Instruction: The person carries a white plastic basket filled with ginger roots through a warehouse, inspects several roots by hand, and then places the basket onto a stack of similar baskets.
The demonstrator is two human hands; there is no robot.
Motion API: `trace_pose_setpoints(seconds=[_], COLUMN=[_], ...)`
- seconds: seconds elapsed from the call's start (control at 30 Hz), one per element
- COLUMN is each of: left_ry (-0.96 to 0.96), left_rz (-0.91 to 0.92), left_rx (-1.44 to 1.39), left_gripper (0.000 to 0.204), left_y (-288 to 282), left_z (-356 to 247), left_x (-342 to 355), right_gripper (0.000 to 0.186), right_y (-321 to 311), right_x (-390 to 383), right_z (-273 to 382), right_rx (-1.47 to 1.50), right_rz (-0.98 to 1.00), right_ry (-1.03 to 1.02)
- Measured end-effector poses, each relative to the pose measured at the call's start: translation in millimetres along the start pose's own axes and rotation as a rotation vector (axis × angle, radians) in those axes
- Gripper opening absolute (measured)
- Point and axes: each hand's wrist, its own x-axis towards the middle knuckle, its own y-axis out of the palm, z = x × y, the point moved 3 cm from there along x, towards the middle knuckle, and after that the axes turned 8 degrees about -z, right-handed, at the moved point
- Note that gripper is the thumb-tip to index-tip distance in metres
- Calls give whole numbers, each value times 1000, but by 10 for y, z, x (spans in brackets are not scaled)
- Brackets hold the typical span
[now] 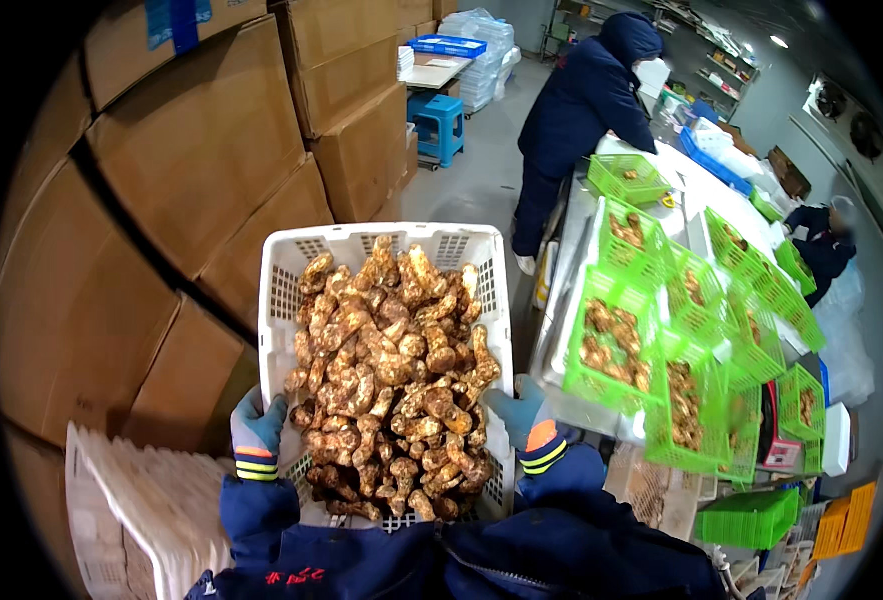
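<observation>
In front of my body is a white plastic crate with perforated sides, heaped with brown and cream mushrooms that have thick stems and dirt-speckled skins. My left hand, in a grey-blue glove with striped cuff, is closed on the crate's left side. Gloved the same way, my right hand grips the opposite side. The fingertips of both hands are partly hidden by the crate walls. The crate appears to be carried between the two hands, close to my dark blue jacket.
Stacked cardboard boxes line the left. Nested white crates stand at lower left. To the right, a table bears several green baskets of mushrooms. One person leans over its far end; another is beyond it. A blue stool stands ahead.
</observation>
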Motion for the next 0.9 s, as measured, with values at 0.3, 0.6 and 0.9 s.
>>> trace_pose_setpoints(seconds=[0.3,0.6,0.9], left_ry=[143,101,64], left_rz=[73,175,111], left_rx=[202,228,-34], left_gripper=[14,24,26], left_y=[1898,3547,4484], left_z=[-762,-1162,-1275], left_x=[1428,2370,3394], right_gripper=[14,19,20], right_y=[-361,-953,-867], right_x=[1971,3729,5286], right_z=[-135,-208,-87], right_rx=[223,180,140], right_rz=[-136,-179,-145], right_ry=[130,168,195])
